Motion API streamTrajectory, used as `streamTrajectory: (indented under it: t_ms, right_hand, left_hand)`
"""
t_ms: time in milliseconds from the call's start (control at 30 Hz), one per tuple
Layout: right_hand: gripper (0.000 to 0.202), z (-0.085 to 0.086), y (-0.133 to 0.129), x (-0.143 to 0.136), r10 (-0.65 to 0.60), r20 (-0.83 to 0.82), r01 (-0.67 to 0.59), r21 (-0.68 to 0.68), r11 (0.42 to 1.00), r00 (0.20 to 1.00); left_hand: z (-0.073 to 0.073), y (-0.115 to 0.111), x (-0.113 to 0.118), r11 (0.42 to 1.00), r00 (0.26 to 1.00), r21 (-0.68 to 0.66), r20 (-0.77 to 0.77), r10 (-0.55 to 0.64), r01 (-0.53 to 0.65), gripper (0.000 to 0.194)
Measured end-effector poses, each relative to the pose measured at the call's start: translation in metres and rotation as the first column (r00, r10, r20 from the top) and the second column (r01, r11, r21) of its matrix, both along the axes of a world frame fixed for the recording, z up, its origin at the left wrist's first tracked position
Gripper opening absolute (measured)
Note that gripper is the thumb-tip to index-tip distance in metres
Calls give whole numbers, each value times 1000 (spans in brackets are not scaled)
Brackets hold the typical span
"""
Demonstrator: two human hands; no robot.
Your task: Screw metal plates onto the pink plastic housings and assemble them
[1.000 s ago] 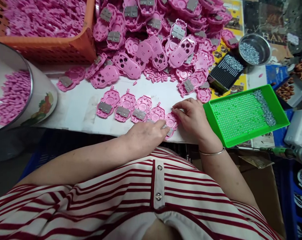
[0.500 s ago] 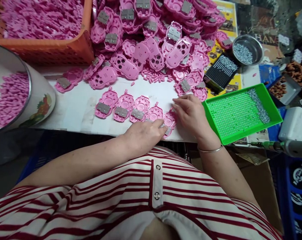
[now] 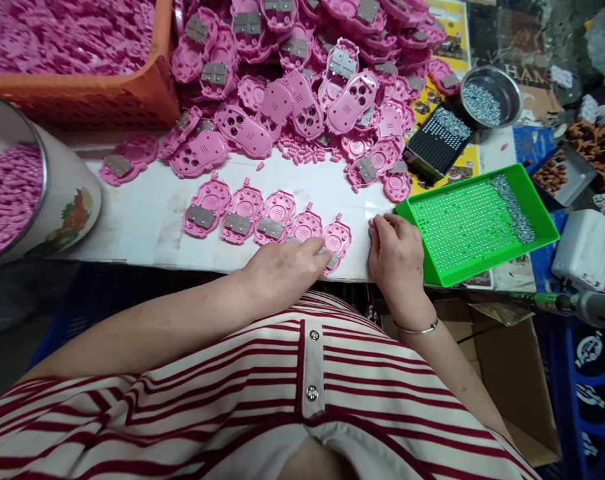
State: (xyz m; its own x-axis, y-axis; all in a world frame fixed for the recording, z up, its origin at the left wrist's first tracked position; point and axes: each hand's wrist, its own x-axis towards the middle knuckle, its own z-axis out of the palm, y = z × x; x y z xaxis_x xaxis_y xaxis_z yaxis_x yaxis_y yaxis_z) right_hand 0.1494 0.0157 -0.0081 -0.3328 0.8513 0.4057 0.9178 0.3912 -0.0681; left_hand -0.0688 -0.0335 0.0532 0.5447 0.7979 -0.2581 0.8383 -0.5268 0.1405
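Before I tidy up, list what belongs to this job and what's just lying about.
Belongs, by the look of it:
- row of pink shells, left hand at one end
- shell pile
- pot of pink pegs
- green tray

Seemingly lying about:
- white container
- brown pieces
- cardboard box

Five casings [image 3: 275, 208] line the near edge of a tabletop [image 3: 132, 230], the left hand [image 3: 288, 272] lying over the near ends of the two rightmost. The right hand [image 3: 396, 250] is between the row and a large tray [image 3: 457, 233] on the right, which holds metal bits [image 3: 515, 210] along its right end. Behind that tray sit a smaller tray [image 3: 431, 147] and, to its right, a bowl [image 3: 512, 100]. Beyond the row, small loose parts [image 3: 307, 152] lie before a heap of more casings [image 3: 302, 103]. A filled crate [image 3: 92, 100] stands left of the heap, with a bucket [image 3: 65, 183] of parts in front, at far left.
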Motion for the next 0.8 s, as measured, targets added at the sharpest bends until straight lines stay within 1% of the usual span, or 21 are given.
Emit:
streamTrajectory:
  t_ms: [100, 267, 333, 400, 500, 567, 633, 733, 800]
  right_hand:
    - [26, 1, -2, 0, -8, -6, 7, -31, 999, 1000]
    - [25, 9, -4, 2, 12, -150, -32, -134, 991, 989]
    - [25, 10, -5, 4, 11, -181, -41, -161, 986, 983]
    - [25, 10, -6, 7, 37, -194, -71, -167, 983, 980]
    - [23, 8, -7, 10, 73, -207, -105, -148, 983, 976]
    - [21, 9, -8, 7, 84, -232, -110, -103, 989, 969]
    - [21, 11, -8, 0, 129, -243, -144, -46, 989, 962]
    - [22, 14, -5, -15, 249, -177, -252, 4, 968, 952]
    - [22, 13, -3, -23, 285, -117, -287, -1, 958, 951]
  left_hand:
    - [0, 0, 0, 1000, 1000, -4, 2, 7, -7, 31]
    - [1, 1, 0, 1000, 1000, -11, 20, 2, -1, 31]
    - [2, 1, 0, 1000, 1000, -15, 24, 3, -3, 31]
    - [2, 1, 0, 1000, 1000, -23, 22, 6, -5, 31]
    - [4, 1, 0, 999, 1000, -33, 21, 1, 0, 31]
    - [5, 1, 0, 999, 1000, -34, 21, -2, 3, 31]
    - [4, 1, 0, 1000, 1000, -31, 22, -1, 1, 31]
    - [2, 1, -1, 1000, 1000, -15, 27, 8, -8, 32]
    - [1, 1, -1, 1000, 1000, -8, 30, 8, -7, 32]
